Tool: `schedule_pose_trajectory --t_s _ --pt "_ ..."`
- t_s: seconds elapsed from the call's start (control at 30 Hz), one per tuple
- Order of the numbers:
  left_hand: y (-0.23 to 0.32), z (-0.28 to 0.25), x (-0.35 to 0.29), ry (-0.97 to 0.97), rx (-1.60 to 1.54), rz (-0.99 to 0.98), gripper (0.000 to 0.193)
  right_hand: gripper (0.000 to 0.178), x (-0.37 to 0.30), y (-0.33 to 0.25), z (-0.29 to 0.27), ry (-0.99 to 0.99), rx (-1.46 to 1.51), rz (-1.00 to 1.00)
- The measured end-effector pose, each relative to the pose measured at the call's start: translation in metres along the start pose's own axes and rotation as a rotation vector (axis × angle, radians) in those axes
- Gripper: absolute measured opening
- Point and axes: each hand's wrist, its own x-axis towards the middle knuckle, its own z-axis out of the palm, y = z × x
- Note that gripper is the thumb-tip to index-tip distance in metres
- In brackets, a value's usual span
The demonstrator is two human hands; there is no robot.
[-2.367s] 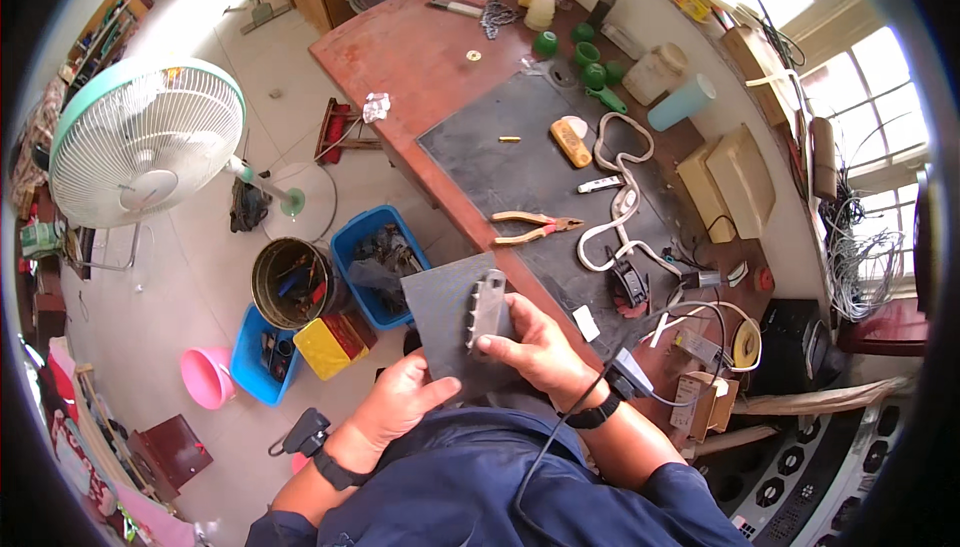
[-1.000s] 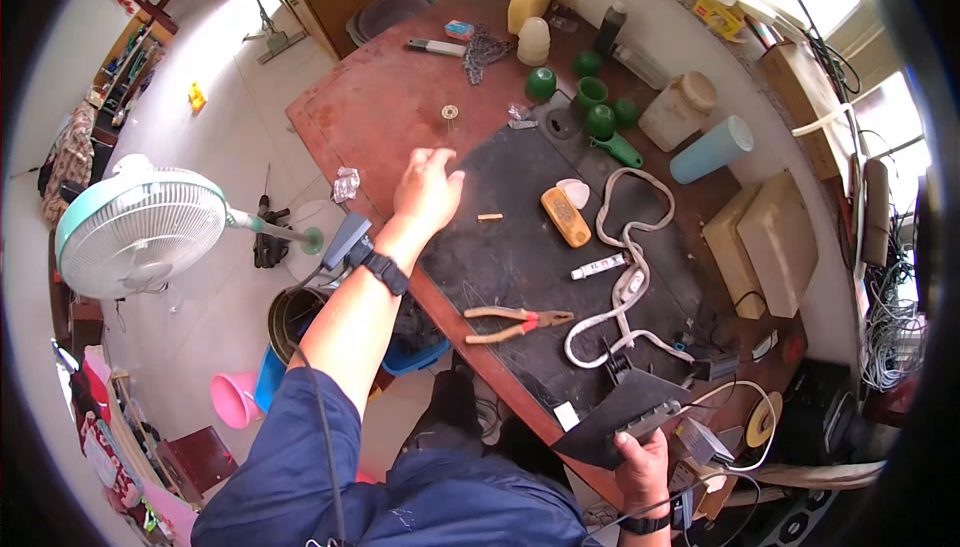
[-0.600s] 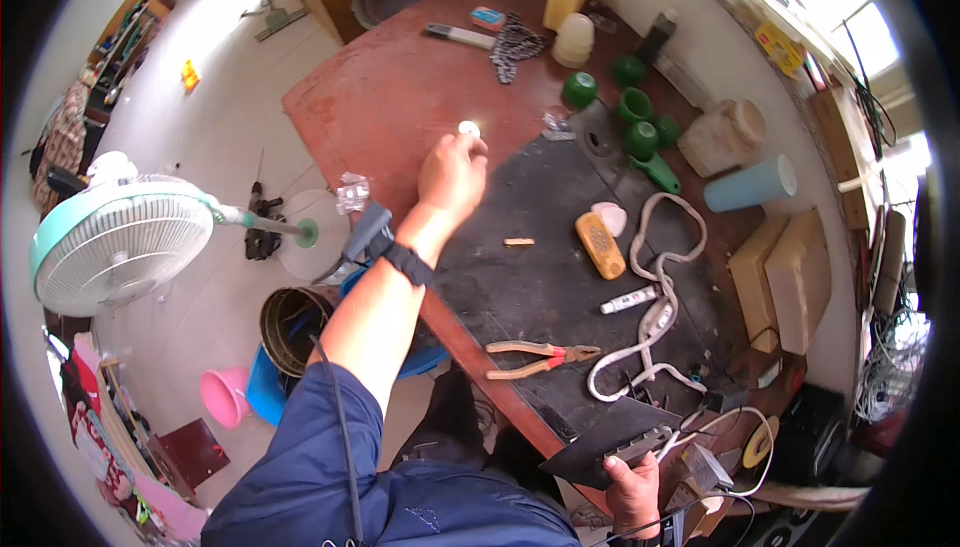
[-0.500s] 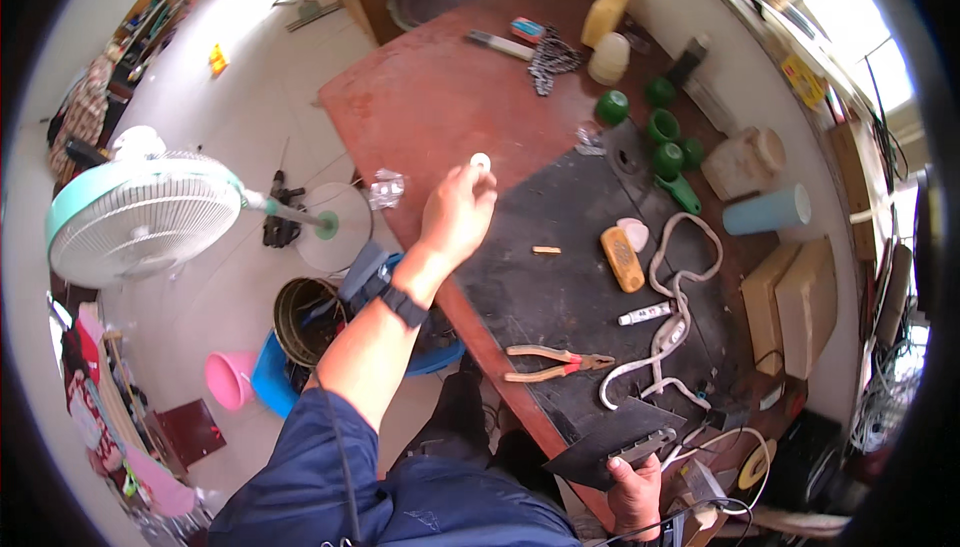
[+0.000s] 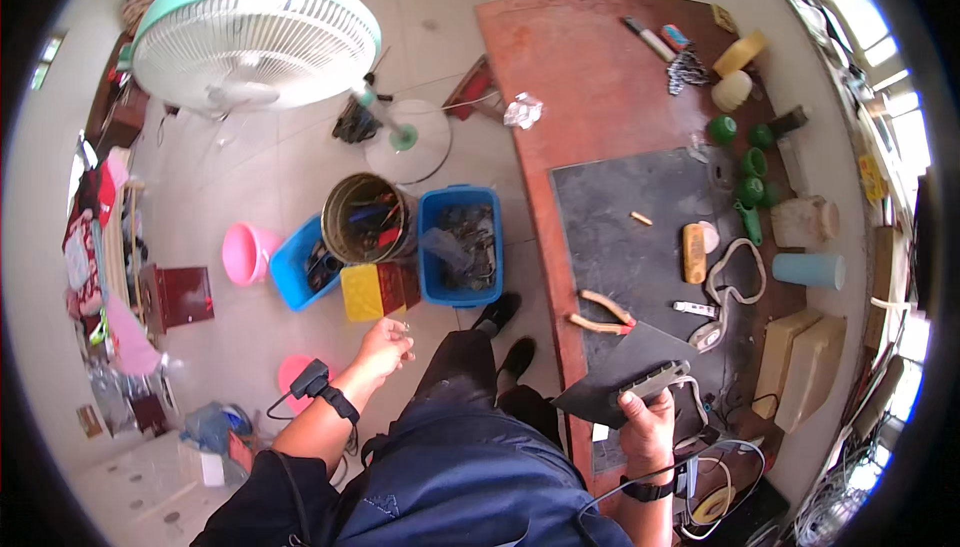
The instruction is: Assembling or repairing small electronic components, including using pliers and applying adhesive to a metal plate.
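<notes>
the right hand (image 5: 647, 422) grasps a dark plate (image 5: 596, 387) and a grey bar (image 5: 660, 379) together, thumb pressed on the near end of the bar, the other fingers mostly hidden. the bar lies along the right part of the plate. both are ahead of the right hand and well apart from the left hand (image 5: 385, 350), off to its right.

the left hand is half curled, off to the left of the person's legs and above the floor (image 5: 300, 162). a tiny pale spot shows at its fingertips; i cannot tell whether it is grasping something there. the yellow box (image 5: 362, 294) is just beyond it, with the blue bin (image 5: 461, 300) beyond and to the right.

the plate is tilted, over the near edge of the red table (image 5: 540, 57) and partly in front of the black mat (image 5: 600, 197). its far corner hides the head of the pliers (image 5: 604, 326), whose handles show. i cannot tell whether plate and pliers touch. farther along the mat are the white tube (image 5: 695, 308), the yellow calculator (image 5: 694, 252), the pale cord (image 5: 742, 292) and a small brass piece (image 5: 641, 218).
</notes>
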Motion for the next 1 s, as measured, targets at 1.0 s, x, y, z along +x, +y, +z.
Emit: schedule_pose_trajectory --t_s 1.0 --pt "0.043 0.064 -0.001 -0.075 0.033 0.266 0.027 0.019 -0.034 0.019 -0.023 -0.003 -0.058 0.110"
